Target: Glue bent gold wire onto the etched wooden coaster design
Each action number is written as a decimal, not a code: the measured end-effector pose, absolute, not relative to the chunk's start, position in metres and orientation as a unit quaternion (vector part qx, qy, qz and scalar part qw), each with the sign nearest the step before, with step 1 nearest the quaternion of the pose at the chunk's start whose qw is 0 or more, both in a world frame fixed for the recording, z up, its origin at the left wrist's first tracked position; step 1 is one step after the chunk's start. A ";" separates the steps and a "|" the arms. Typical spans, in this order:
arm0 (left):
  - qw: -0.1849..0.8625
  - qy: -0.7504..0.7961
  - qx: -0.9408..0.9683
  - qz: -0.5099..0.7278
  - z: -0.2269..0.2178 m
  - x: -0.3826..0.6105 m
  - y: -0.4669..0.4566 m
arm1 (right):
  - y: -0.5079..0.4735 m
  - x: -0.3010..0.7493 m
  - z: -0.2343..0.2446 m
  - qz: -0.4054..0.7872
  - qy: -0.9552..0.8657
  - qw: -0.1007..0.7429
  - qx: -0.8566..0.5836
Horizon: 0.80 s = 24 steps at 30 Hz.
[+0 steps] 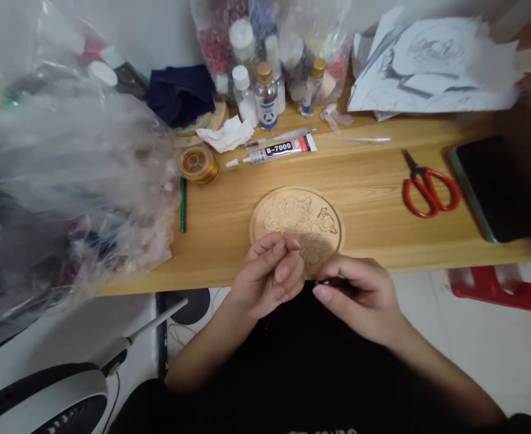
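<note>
My left hand [272,274] is closed in a pinch in front of the near edge of a round wooden plaque [258,211]. A bit of thin gold wire [267,324] shows below this hand, and a yellow glint sits at its fingertips. To the right, my right hand [360,295] pinches something small and dark between thumb and forefinger; its kind is hidden by the fingers. Flower outlines are drawn on the plaque, and a gold wire outline [326,220] lies on its right side. The hands cover and shade the plaque's near part.
Behind the plaque lie a B-7000 glue tube [278,149], a spool of gold wire [198,164] and small bottles [266,99]. Red-handled scissors [429,190] and a phone [500,188] are at right. Plastic bags [88,157] crowd the left; a green pencil [182,205] lies beside them.
</note>
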<state>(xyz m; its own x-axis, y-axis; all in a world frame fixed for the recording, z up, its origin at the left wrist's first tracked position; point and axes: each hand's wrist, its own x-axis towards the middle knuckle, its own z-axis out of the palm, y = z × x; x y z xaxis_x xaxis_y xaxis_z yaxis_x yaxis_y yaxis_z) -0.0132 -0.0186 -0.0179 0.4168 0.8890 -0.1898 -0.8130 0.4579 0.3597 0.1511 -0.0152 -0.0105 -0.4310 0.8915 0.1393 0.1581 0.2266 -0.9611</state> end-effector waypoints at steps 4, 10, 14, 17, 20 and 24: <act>0.822 0.191 0.140 0.518 -0.018 -0.009 -0.023 | -0.022 0.146 -0.018 0.457 -0.729 0.400 -0.314; 0.657 0.311 0.347 0.592 -0.021 -0.008 -0.032 | -0.032 0.148 -0.029 0.367 -0.773 0.355 -0.377; 0.588 0.374 0.423 0.579 -0.026 -0.010 -0.042 | -0.042 0.147 -0.034 0.395 -0.767 0.366 -0.348; 0.565 0.399 0.438 0.574 -0.029 -0.008 -0.050 | -0.050 0.145 -0.038 0.421 -0.750 0.383 -0.338; 0.552 0.419 0.431 0.579 -0.031 -0.004 -0.056 | -0.059 0.140 -0.042 0.455 -0.725 0.399 -0.328; 0.563 0.427 0.400 0.584 -0.029 0.000 -0.062 | -0.068 0.134 -0.044 0.456 -0.702 0.434 -0.333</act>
<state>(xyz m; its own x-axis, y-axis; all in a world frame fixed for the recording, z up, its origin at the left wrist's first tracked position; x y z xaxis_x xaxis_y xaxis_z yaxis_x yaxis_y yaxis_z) 0.0004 -0.0615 -0.0287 -0.0454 0.9989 -0.0129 -0.3153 -0.0021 0.9490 0.1342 -0.0681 -0.0437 -0.4016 0.8633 0.3059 0.0710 0.3623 -0.9293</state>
